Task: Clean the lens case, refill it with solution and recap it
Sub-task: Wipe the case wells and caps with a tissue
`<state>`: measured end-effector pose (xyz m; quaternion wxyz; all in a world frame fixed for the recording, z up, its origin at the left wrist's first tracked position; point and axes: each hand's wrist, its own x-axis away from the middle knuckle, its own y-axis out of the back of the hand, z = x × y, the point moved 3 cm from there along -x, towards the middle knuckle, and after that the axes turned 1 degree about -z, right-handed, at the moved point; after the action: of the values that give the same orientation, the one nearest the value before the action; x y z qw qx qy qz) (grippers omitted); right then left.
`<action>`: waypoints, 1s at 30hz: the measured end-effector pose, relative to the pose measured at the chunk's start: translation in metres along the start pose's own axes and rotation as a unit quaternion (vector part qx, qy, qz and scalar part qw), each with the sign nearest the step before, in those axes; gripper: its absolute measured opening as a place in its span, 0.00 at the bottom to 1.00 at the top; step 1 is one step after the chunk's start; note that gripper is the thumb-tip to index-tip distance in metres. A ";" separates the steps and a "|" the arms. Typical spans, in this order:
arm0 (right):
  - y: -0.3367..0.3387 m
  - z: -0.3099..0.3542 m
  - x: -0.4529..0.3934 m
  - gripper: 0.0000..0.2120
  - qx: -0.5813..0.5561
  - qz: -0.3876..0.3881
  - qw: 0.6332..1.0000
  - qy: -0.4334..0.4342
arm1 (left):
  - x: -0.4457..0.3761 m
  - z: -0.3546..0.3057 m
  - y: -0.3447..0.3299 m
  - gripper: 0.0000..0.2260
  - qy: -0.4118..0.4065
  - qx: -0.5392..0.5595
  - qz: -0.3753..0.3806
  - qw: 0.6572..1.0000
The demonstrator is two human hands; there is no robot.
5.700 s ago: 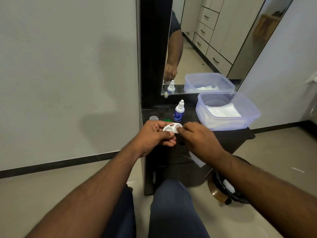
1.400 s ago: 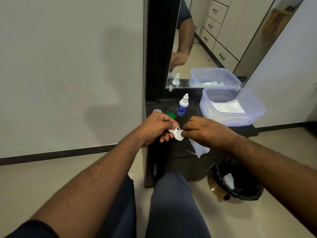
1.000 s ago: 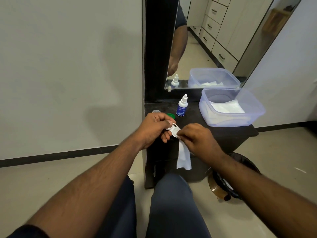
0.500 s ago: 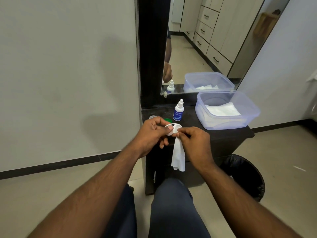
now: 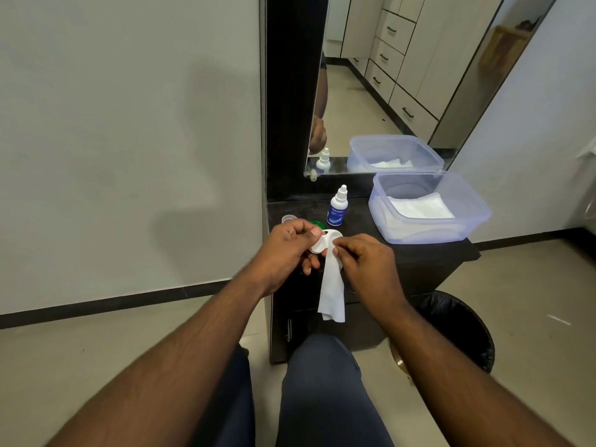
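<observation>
My left hand [image 5: 285,248] grips a white two-well lens case [image 5: 325,241], held uncapped over the front of a dark cabinet top [image 5: 429,250]. My right hand [image 5: 366,261] pinches the top of a white tissue [image 5: 331,287] against the case; the rest of the tissue hangs straight down. A green cap [image 5: 317,224] and a clear cap [image 5: 288,218] lie on the cabinet just behind my left hand. A small solution bottle [image 5: 338,208] with a blue label and a white nozzle stands upright behind them.
A clear plastic tub [image 5: 429,208] holding folded white tissues sits at the right of the cabinet top. A mirror [image 5: 403,75] rises behind it. A black-lined bin [image 5: 458,330] stands on the floor at the right of the cabinet. My knees are below.
The tissue, bunched in my right hand at first, now hangs loose from my fingertips at the case. Both hands stay together at the cabinet's front edge; the view has shifted slightly.
</observation>
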<state>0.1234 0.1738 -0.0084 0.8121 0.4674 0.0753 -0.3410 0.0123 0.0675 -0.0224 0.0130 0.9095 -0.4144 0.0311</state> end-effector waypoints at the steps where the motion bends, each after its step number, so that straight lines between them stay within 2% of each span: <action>1: -0.002 0.000 -0.002 0.10 0.029 0.010 0.999 0.009 | 0.000 0.000 0.000 0.08 -0.002 -0.008 -0.001 1.000; 5: -0.006 0.002 -0.007 0.11 0.075 0.026 0.997 0.011 | -0.001 0.000 0.001 0.08 0.004 -0.011 0.002 1.000; 14: -0.002 0.009 -0.008 0.08 -0.022 -0.013 0.998 -0.060 | -0.001 -0.001 0.001 0.05 0.008 0.039 0.029 0.999; 18: -0.004 0.004 -0.009 0.06 -0.104 -0.044 0.986 -0.124 | 0.000 0.000 -0.001 0.05 -0.015 0.011 0.024 1.000; 22: -0.007 0.000 -0.007 0.04 -0.211 -0.041 0.952 -0.218 | 0.001 0.000 -0.001 0.05 -0.036 -0.008 0.027 0.999; 24: -0.008 0.001 -0.005 0.04 -0.304 -0.045 0.909 -0.280 | 0.002 -0.001 -0.001 0.05 -0.046 -0.032 0.024 0.998; 25: -0.009 0.002 -0.005 0.04 -0.366 -0.051 0.873 -0.319 | 0.002 -0.001 -0.001 0.05 -0.054 -0.045 0.022 0.997; 29: -0.017 0.013 -0.001 0.03 -0.587 -0.084 0.651 -0.473 | 0.002 0.001 0.000 0.06 -0.082 -0.103 0.011 0.991; 30: -0.019 0.013 0.000 0.05 -0.609 -0.088 0.616 -0.492 | 0.002 0.001 0.000 0.07 -0.084 -0.111 0.011 0.990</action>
<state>0.1091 0.1574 -0.0143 0.7919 -0.3808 -0.1042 -0.4658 0.0136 0.0657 -0.0232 0.0788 0.8970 -0.4251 -0.0921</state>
